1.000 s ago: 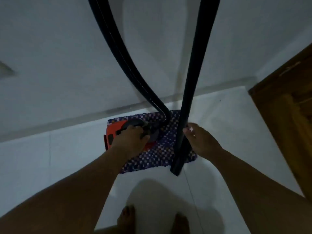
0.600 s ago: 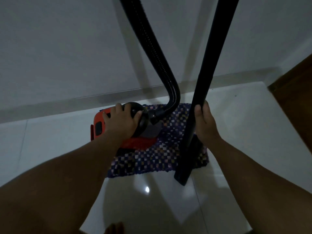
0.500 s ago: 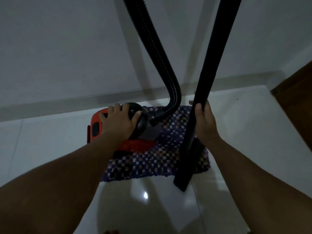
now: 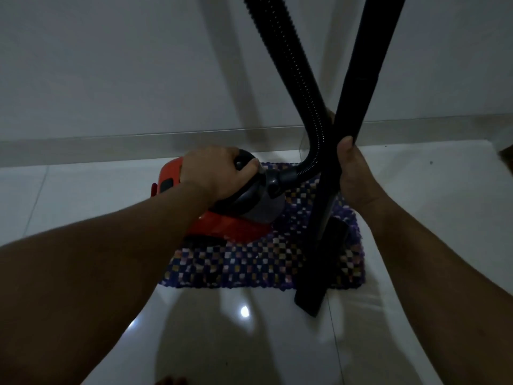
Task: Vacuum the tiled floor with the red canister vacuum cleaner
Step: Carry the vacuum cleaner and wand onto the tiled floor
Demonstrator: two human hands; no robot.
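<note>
The red canister vacuum sits on a checkered mat near the wall. My left hand grips the black handle on top of the canister. A ribbed black hose rises from the canister's front and out of the top of the view. My right hand holds the black wand tube, which stands nearly upright. Its nozzle end rests on the glossy white tiled floor at the mat's front edge.
A white wall with a tiled skirting runs across behind the mat. A brown wooden edge shows at the far right. My toes appear at the bottom edge. A lamp glints off the tiles.
The view has drawn closer and lower over the vacuum. My left hand has closed further around the canister handle. My right hand has slid a little higher up the wand.
</note>
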